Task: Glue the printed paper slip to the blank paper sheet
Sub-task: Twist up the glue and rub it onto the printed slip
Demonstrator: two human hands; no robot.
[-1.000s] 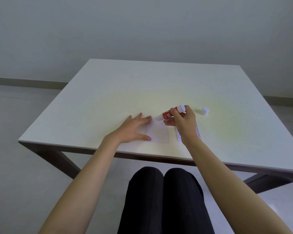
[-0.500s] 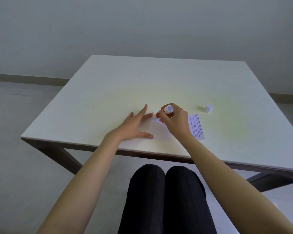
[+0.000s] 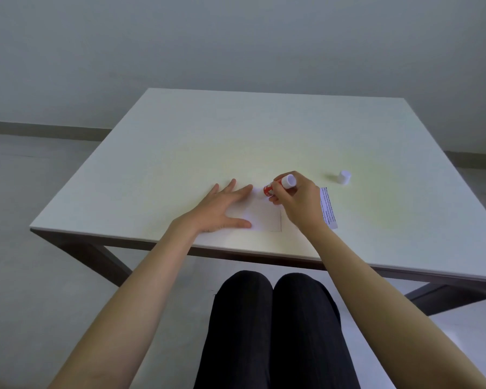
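1 head view, looking forward and down, close over table point(image 3: 180, 141)

Plain bare room, type unclear, maybe office or study, blank grey wall point(image 3: 236, 37) across top of frame, dark skirting board point(image 3: 40, 130) at left, pale floor point(image 3: 26, 220), white square counter point(image 3: 264, 130) on dark legs mid-frame
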